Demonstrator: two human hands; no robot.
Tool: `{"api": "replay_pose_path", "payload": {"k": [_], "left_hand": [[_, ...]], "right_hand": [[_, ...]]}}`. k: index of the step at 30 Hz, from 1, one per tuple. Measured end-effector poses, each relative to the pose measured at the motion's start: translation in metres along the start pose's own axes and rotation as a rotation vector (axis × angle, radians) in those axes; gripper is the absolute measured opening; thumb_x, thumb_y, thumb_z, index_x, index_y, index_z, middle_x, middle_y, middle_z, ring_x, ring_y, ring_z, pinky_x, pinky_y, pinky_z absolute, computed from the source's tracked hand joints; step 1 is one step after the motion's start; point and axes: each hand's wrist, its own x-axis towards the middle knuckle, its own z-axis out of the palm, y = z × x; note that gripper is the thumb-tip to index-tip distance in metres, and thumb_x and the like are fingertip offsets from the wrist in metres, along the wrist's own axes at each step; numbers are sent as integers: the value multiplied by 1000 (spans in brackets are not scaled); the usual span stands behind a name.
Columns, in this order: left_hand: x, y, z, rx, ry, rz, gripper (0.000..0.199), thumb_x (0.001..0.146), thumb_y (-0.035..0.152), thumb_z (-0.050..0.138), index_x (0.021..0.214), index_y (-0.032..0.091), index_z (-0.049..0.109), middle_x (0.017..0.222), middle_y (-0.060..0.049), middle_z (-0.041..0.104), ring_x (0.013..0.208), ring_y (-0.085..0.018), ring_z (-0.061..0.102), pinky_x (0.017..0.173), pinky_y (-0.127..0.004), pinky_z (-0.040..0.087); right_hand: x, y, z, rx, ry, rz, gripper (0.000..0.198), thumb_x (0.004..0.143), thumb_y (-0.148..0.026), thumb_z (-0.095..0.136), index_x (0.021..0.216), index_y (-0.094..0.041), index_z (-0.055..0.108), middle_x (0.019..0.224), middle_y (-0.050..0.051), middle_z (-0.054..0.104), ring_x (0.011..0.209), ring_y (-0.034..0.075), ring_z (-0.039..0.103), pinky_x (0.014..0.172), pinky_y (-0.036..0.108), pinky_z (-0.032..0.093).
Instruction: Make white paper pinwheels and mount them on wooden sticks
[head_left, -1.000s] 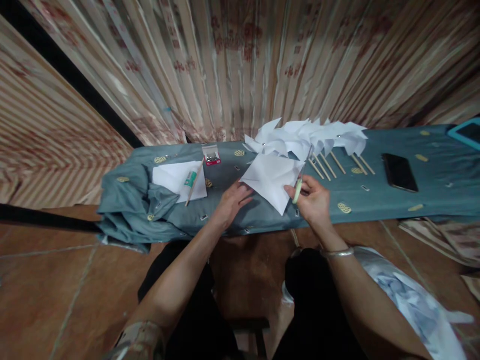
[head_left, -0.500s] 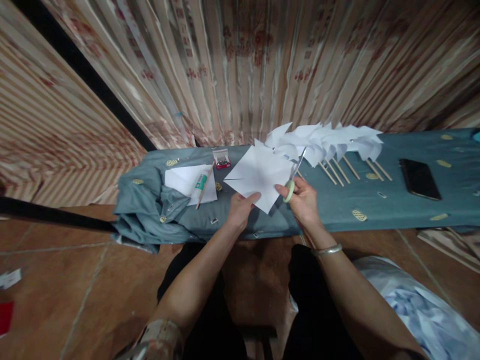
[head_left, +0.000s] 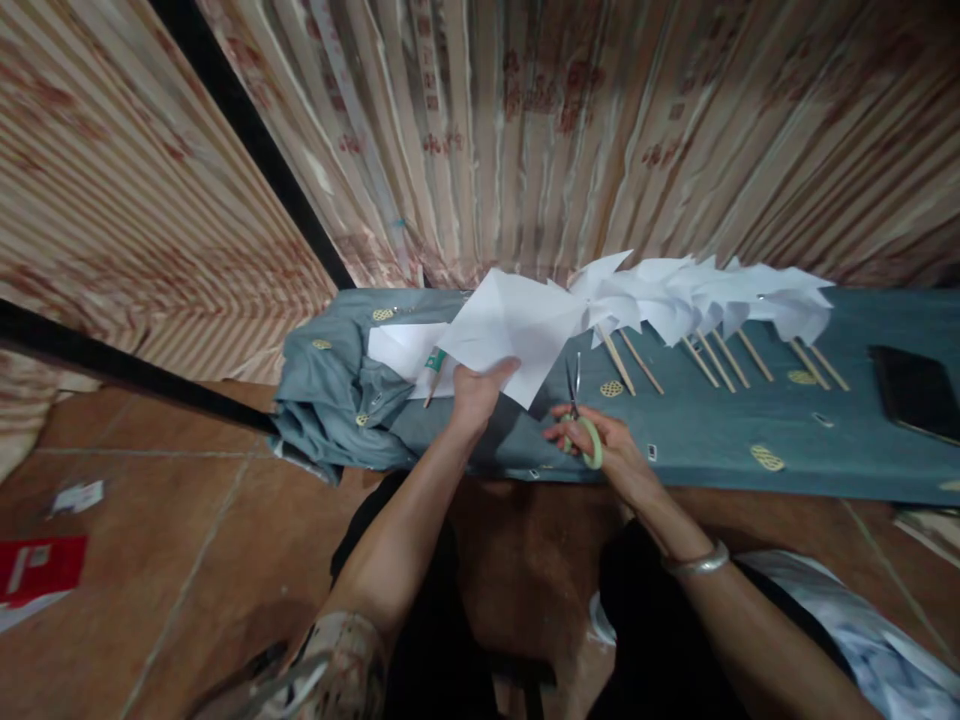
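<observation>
My left hand (head_left: 478, 393) pinches a square sheet of white paper (head_left: 517, 325) by its near edge, thumb on top. The sheet is held above the cloth and hides part of what lies behind it. A pair of scissors (head_left: 581, 430) with pale green handles sits in my right hand (head_left: 604, 440), blades pointing away from me and apart from the paper. Beyond and to the right, several white paper pinwheels (head_left: 697, 295) on wooden sticks lie in an overlapping row.
More white paper (head_left: 401, 345) lies at the left, with a glue stick (head_left: 435, 358) partly hidden by the held sheet. A black phone (head_left: 915, 390) rests at the right on the green cloth (head_left: 720, 430). A striped curtain (head_left: 525, 150) hangs behind. A plastic bag (head_left: 862, 620) stands on the floor.
My right hand has drawn the scissors back from the paper, toward me. The sheet has turned in my left hand. The whole view has shifted, so the bench appears farther right.
</observation>
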Motion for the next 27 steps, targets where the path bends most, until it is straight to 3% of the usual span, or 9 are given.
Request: {"api": "replay_pose_path", "payload": {"k": [3,6,12,27], "left_hand": [[5,3,-2,33,17,42,37,56,26,79,89,13,70,89,-7,74,82,-20,67,80,-32,53],[3,0,1,51,0,44,33,56,27,79,85,14,69,89,-7,74,83,-21,67,79,-31,53],[-4,-7,12,78,-31,23,27,56,26,79,77,14,68,87,-7,74,91,-22,66,83,-32,52],[-8,-7,17,76,-45,27,30,57,25,79,83,13,70,89,-7,74,80,-19,66,78,-30,51]], "right_hand": [[-13,6,9,-10,-193,88,53,73,-61,68,102,-16,66,82,8,73,66,16,63,55,25,46],[-20,9,17,8,-280,121,53,74,-61,68,102,-16,67,81,9,73,68,17,65,54,26,47],[-14,10,13,36,-225,103,52,75,-61,66,102,-17,66,77,7,72,64,16,63,52,25,46],[-13,6,10,-18,-229,85,51,76,-62,64,99,-17,67,74,4,70,61,14,60,53,23,45]]}}
